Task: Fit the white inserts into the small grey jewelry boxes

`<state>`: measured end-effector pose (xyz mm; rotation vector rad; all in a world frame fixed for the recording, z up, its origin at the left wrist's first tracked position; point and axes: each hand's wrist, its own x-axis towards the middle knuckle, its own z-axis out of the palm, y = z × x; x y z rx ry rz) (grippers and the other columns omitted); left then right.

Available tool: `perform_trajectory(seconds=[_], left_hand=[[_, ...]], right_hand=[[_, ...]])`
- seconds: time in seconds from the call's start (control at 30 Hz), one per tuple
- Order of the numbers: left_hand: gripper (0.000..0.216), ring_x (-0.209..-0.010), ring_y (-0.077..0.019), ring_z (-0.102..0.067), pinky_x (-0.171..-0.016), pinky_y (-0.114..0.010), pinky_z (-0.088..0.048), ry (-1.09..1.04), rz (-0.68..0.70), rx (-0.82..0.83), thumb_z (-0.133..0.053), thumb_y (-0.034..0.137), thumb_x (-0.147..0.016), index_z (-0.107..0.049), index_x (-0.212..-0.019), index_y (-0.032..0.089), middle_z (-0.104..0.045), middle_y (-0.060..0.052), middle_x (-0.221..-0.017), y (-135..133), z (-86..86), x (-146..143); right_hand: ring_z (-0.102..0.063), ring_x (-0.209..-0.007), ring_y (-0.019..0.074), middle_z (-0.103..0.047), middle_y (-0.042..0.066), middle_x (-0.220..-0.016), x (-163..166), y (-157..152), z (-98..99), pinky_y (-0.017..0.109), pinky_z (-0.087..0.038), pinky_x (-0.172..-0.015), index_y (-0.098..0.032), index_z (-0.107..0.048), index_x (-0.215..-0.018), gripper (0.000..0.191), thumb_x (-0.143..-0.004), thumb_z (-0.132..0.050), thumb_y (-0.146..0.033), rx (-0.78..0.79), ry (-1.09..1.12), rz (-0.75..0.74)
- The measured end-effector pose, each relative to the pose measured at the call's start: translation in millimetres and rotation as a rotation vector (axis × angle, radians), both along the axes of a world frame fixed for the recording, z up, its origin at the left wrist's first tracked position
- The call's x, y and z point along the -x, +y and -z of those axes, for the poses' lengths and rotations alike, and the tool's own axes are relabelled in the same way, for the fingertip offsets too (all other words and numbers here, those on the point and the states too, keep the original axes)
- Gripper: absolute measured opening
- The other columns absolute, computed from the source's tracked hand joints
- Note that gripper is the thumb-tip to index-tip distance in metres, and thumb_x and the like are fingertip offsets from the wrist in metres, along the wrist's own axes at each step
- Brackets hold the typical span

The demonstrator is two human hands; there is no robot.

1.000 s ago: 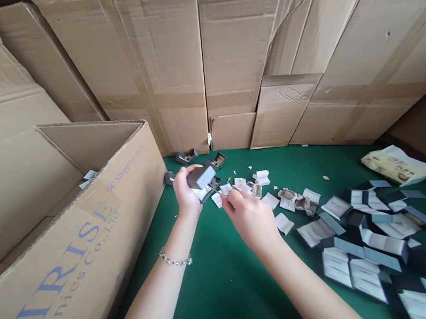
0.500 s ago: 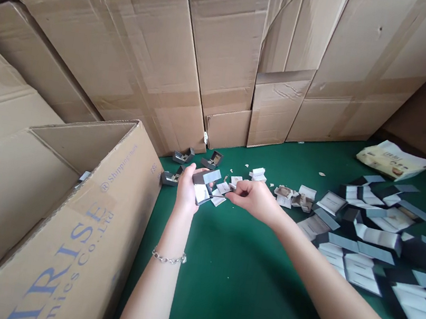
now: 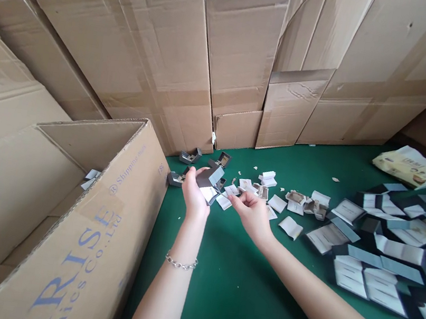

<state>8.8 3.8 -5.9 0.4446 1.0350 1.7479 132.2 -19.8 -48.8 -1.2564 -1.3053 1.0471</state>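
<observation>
My left hand (image 3: 196, 197) is wrapped round a small dark grey jewellery box (image 3: 207, 176), its lid raised and a white lining showing at the lower edge. My right hand (image 3: 252, 212), just to the right, pinches a thin dark tool (image 3: 224, 193) between thumb and fingertips. The tool's tip reaches the box's opening; how deep it goes is hidden. Below and behind the fingers lie loose white box inserts (image 3: 278, 204). Small open dark boxes (image 3: 190, 155) stand just beyond my left hand.
A large open carton (image 3: 108, 218) stands at the left, a few pale pieces (image 3: 91, 178) inside. Many open grey boxes with white linings (image 3: 369, 279) spread across the green surface (image 3: 232, 296) at right. A cream-coloured packet (image 3: 416, 166) lies behind them. Stacked cartons (image 3: 159, 61) wall off the back.
The view has shifted, so everything sits further right. The box in my left hand has tilted, showing less white lining. My right hand is slightly closer to it, uncovering more loose inserts.
</observation>
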Motion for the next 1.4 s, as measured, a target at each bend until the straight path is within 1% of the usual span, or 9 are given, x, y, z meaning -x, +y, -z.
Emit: perform_trajectory(seconds=[0.07,0.13,0.33,0.6,0.7,0.83,1.0,1.3,1.4], left_hand=[[0.037,-0.058,-0.0161,-0.057,-0.053,-0.026,-0.045,-0.025,-0.092,-0.044,-0.047,0.047,-0.071,-0.056,-0.080,0.012,-0.059,-0.005,-0.070,-0.5,4.8,-6.2],[0.037,-0.059,-0.0162,-0.057,-0.053,-0.026,-0.044,-0.028,-0.089,-0.043,-0.047,0.046,-0.070,-0.056,-0.080,0.012,-0.059,-0.005,-0.071,-0.9,7.6,-9.3],[0.036,-0.051,-0.0152,-0.053,-0.049,-0.025,-0.043,0.065,0.216,0.054,-0.050,0.045,-0.072,-0.057,-0.079,0.010,-0.058,-0.007,-0.066,0.0,4.8,-3.8],[0.036,-0.050,-0.0182,-0.056,-0.045,-0.026,-0.044,0.149,0.402,0.261,-0.044,0.044,-0.081,-0.058,-0.081,0.011,-0.056,-0.008,-0.059,3.6,14.5,3.8],[0.038,-0.047,-0.0183,-0.054,-0.043,-0.027,-0.044,0.184,0.444,0.267,-0.045,0.045,-0.080,-0.059,-0.084,0.011,-0.056,-0.009,-0.060,2.9,13.6,1.5],[0.036,-0.047,-0.0161,-0.053,-0.043,-0.025,-0.042,0.054,0.384,0.162,-0.044,0.043,-0.080,-0.056,-0.084,0.009,-0.056,-0.008,-0.062,0.2,5.4,-2.5],[0.033,-0.050,-0.0150,-0.053,-0.045,-0.024,-0.041,-0.181,0.234,0.045,-0.037,0.038,-0.084,-0.053,-0.085,0.010,-0.056,-0.007,-0.063,-4.0,-5.6,-3.7],[0.031,-0.049,-0.0159,-0.052,-0.048,-0.025,-0.041,-0.289,0.220,0.037,-0.038,0.038,-0.084,-0.053,-0.080,0.011,-0.054,-0.007,-0.061,-6.6,-13.4,3.3],[0.030,-0.051,-0.0159,-0.053,-0.050,-0.025,-0.041,-0.347,0.183,0.023,-0.040,0.038,-0.083,-0.053,-0.078,0.012,-0.054,-0.006,-0.062,-7.1,-12.1,3.2]], right_hand=[[-0.028,-0.048,0.0101,-0.034,-0.001,-0.050,-1.7,1.4,-0.2,0.023,-0.023,-0.046,-0.015,-0.037,-0.054,0.049,-0.070,-0.060,-0.055,-0.023,-0.023,0.006],[-0.028,-0.049,0.0105,-0.034,-0.001,-0.050,-7.9,5.7,-3.0,0.023,-0.022,-0.046,-0.015,-0.036,-0.054,0.048,-0.070,-0.060,-0.054,-0.052,-0.081,-0.039],[-0.027,-0.050,0.0100,-0.035,-0.001,-0.051,-35.8,16.8,-22.8,0.023,-0.021,-0.046,-0.015,-0.035,-0.053,0.043,-0.073,-0.057,-0.047,-0.166,-0.306,-0.205],[-0.027,-0.047,0.0093,-0.038,-0.001,-0.048,-43.1,14.2,-28.8,0.021,-0.024,-0.046,-0.014,-0.035,-0.052,0.035,-0.076,-0.049,-0.035,-0.393,-0.556,-0.266],[-0.025,-0.044,0.0094,-0.035,-0.001,-0.045,-41.5,5.1,-39.1,0.020,-0.021,-0.043,-0.014,-0.033,-0.054,0.030,-0.077,-0.046,-0.028,-0.491,-0.769,-0.205],[-0.020,-0.042,0.0095,-0.033,-0.001,-0.046,-29.2,-15.3,-52.0,0.020,-0.014,-0.040,-0.014,-0.030,-0.057,0.026,-0.080,-0.042,-0.020,-0.703,-0.945,0.045],[-0.019,-0.041,0.0094,-0.034,-0.001,-0.049,-14.5,-27.3,-47.3,0.020,-0.011,-0.038,-0.014,-0.030,-0.060,0.029,-0.088,-0.036,-0.020,-0.841,-0.943,0.209],[-0.027,-0.041,0.0071,-0.036,-0.003,-0.045,-16.6,-10.3,-33.3,0.017,-0.022,-0.038,-0.014,-0.035,-0.056,0.034,-0.084,-0.050,-0.027,-0.806,-0.576,0.122],[-0.026,-0.041,0.0068,-0.036,-0.004,-0.043,-15.2,-8.1,-31.3,0.017,-0.022,-0.037,-0.014,-0.038,-0.054,0.035,-0.081,-0.054,-0.029,-0.678,-0.451,0.060]])
